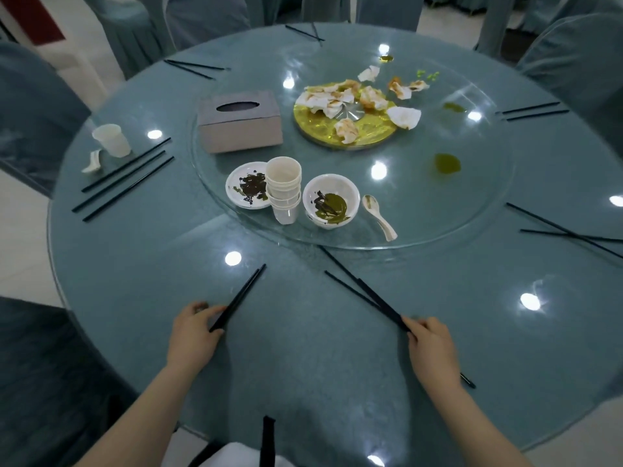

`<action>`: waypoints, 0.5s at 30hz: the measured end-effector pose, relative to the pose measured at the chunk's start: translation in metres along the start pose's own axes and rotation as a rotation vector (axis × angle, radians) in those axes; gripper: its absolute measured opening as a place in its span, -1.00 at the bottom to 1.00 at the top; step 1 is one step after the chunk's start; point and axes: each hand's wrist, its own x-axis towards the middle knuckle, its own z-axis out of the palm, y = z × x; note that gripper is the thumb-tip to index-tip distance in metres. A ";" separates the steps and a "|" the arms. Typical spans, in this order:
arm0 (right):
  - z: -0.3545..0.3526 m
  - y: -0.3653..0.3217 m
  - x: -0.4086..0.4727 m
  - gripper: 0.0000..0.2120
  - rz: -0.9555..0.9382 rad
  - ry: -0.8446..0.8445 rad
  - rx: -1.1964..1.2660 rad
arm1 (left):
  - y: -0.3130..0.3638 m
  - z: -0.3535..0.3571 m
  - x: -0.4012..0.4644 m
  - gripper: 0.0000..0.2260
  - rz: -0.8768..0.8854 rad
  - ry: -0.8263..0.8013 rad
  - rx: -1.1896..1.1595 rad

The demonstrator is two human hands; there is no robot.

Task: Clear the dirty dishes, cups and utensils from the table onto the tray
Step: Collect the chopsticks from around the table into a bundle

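My left hand (194, 330) grips the near end of a pair of black chopsticks (243, 293) lying on the round glass-topped table (141, 264). My right hand (433, 345) grips another set of black chopsticks (360, 288) that point toward the glass turntable (455, 210). On the turntable's near side stand a dirty small plate (236, 197), a stack of white cups (284, 190), stacked bowls with green sauce (347, 193) and a white spoon (379, 215). At the far left sit a single cup (112, 139) and a spoon (93, 162).
A grey tissue box (240, 121) and a gold disc (371, 133) strewn with crumpled napkins (332, 101) sit mid-turntable, with green spills (446, 163) nearby. More chopsticks (126, 178) lie round the rim. Covered chairs (573, 59) ring the table. No tray is in view.
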 end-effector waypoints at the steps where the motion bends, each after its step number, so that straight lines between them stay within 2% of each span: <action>1: 0.002 -0.005 0.000 -0.65 -0.031 -0.018 0.013 | -0.001 0.001 0.000 -0.59 -0.007 0.014 -0.003; 4: 0.005 -0.015 0.002 -0.67 -0.072 -0.048 0.010 | -0.005 0.002 -0.001 -0.70 -0.058 0.043 -0.026; 8: 0.004 -0.022 0.007 -0.72 0.014 -0.086 -0.001 | -0.007 0.003 0.000 -0.85 -0.129 0.021 -0.033; 15: -0.001 -0.032 0.018 -0.81 0.091 -0.180 -0.044 | -0.004 -0.004 0.008 -0.85 -0.167 -0.067 0.030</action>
